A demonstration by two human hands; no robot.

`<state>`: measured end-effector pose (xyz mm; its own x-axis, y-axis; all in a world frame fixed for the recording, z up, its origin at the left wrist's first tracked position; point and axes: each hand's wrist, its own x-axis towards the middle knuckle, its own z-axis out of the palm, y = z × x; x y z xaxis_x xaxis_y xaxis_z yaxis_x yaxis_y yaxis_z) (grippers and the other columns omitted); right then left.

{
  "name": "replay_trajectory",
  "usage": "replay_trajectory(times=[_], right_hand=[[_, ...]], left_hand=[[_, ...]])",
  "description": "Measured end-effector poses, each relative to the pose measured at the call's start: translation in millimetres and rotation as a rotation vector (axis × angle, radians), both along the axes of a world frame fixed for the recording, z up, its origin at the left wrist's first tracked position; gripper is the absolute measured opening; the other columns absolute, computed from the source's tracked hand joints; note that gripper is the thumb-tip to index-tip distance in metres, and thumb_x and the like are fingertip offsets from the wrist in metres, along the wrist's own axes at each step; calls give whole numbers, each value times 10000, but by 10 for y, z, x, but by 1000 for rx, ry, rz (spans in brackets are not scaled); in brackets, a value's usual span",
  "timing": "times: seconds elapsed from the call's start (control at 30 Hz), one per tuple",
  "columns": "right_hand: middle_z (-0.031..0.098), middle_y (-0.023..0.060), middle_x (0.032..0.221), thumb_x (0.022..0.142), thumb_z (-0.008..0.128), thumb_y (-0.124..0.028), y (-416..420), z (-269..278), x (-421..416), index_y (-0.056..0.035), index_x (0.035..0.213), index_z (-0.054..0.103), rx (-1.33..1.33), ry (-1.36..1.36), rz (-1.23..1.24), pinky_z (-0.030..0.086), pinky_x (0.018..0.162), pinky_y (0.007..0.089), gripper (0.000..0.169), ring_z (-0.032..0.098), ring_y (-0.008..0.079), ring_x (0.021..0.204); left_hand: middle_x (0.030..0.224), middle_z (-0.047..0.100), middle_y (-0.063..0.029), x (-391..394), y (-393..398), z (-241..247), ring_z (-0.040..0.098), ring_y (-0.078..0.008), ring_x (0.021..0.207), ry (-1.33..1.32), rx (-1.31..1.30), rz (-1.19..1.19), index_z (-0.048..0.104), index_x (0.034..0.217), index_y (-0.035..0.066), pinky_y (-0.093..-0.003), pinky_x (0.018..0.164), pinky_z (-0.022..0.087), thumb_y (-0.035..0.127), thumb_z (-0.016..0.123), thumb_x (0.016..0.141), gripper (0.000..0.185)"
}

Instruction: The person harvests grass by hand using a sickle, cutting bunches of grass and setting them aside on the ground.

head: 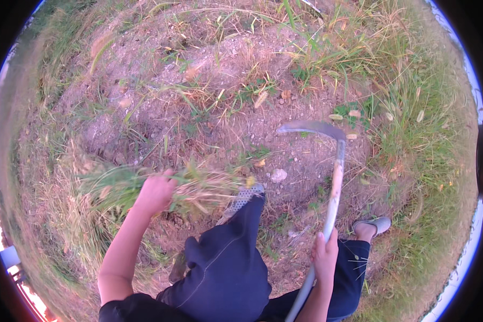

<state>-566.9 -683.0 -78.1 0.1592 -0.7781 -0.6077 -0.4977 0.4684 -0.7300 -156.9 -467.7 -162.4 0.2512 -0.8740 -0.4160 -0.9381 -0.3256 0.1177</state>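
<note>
My left hand (157, 194) is closed around a bunch of cut grass (209, 186), whose green part spreads to the left and whose straw-coloured part reaches right, above my foot; the hand is a little blurred. In my right hand (325, 251) is the long pale handle of a sickle (335, 193). Its curved metal blade (314, 127) points left, just over bare soil with sparse weeds. My dark trousers (229, 269) and perforated clog-like shoes (380, 225) show below, one shoe partly covered by grass and trouser leg.
A pale stone (278, 175) lies on the soil between the hands. Taller grass with seed heads (410, 120) grows on the right, and dry grass (76, 213) lies or stands on the left. A thin metallic object (312, 7) shows at the top edge.
</note>
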Motion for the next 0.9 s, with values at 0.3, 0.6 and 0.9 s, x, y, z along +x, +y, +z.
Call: replay_trajectory(times=[0.3,0.6,0.9], right_hand=[[626,165,732,989,490,-271,-668,-1134,1780,-13,1152,455,-231,-23,266,486,591,411,307,640,268,640],[632,325,816,971,506,-247,-709,-1847,2632,16,1106,386,-215,-19,707,500,700,537,319,636,495,784],[616,207,720,976,504,-249,-542,-1911,2664,40,1078,383,-157,-81,744,504,464,411,329,626,288,515]], left_hand=[[1398,427,-108,232,-1727,-147,653,-280,840,-170,-144,-206,360,1446,119,-413,774,517,110,708,698,825],[1604,199,-45,790,-1989,-216,657,-194,787,-449,-43,-336,147,1555,283,-362,708,513,150,705,747,991],[1555,303,16,1045,-2249,-481,664,-245,930,-456,-104,-352,175,1538,342,-429,824,526,102,679,789,934]])
